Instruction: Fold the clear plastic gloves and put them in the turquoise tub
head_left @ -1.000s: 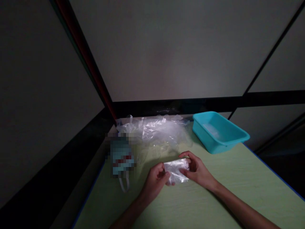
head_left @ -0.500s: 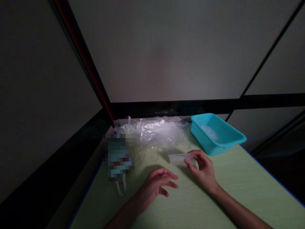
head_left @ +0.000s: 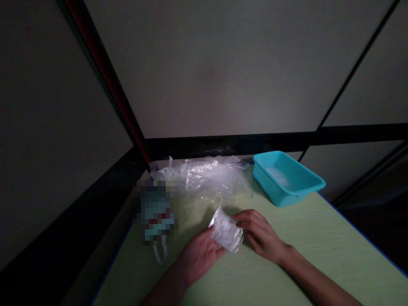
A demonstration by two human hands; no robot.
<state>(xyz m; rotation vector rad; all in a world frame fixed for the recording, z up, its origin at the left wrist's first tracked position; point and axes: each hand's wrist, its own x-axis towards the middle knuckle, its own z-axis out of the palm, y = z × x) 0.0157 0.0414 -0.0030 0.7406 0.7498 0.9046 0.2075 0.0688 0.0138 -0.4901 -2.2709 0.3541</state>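
A small, flat, folded clear plastic packet (head_left: 226, 230) with a crinkled, shiny surface is tilted above the table in front of me. My left hand (head_left: 200, 255) grips its lower left edge, thumb on top and fingers beneath. On the other side, my right hand (head_left: 263, 236) has its curled fingertips on the packet's upper right edge; its thumb is partly hidden below. Behind the packet, loose clear plastic bags (head_left: 213, 174) lie in a crumpled heap along the back of the table.
A turquoise plastic basin (head_left: 288, 199) stands at the back right with something pale and clear inside. At the left lies a blurred-out pale blue item (head_left: 157, 212) with a white loop. The light green table (head_left: 306, 238) has blue edges and meets a panelled wall (head_left: 223, 85).
The packet has moved left and toward me, turning its broad face up. My left hand, formerly apart with fingers spread, now grips it too. My right hand has moved left with it.
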